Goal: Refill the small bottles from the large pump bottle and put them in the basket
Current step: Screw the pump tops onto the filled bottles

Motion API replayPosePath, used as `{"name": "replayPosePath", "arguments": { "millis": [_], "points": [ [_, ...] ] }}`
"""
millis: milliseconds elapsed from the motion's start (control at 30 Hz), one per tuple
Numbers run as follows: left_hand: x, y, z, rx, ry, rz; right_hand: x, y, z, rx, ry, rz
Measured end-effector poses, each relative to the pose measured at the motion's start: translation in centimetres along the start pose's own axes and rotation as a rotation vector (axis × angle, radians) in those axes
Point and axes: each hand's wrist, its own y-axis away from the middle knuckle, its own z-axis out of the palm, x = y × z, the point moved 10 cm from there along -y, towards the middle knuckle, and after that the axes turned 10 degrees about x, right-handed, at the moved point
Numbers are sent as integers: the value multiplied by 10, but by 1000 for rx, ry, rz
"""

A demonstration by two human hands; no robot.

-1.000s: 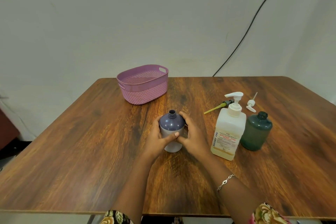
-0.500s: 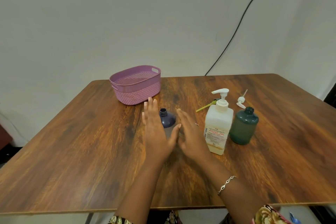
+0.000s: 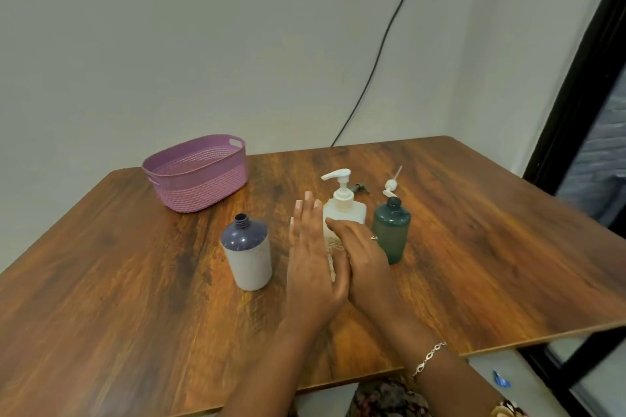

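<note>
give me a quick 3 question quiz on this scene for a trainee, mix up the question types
1. True or false: the purple bottle has a cap on its neck.
2. Where does the basket sit? A) on the floor B) on the far left part of the table C) at the table's near right edge
3. Short answer: which bottle stands partly hidden behind the right hand?

Key: 1 false, its neck is open. 2 B. 3 the pump bottle.
</note>
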Motion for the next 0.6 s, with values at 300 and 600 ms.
{"name": "replayPosePath", "arguments": {
  "millis": [300,600],
  "points": [
    [59,-19,45,-85,147,82,28,-16,-58,127,56,-53],
    [62,-66,137,-337,252,-227,103,-62,-101,136,36,117]
  ]
}}
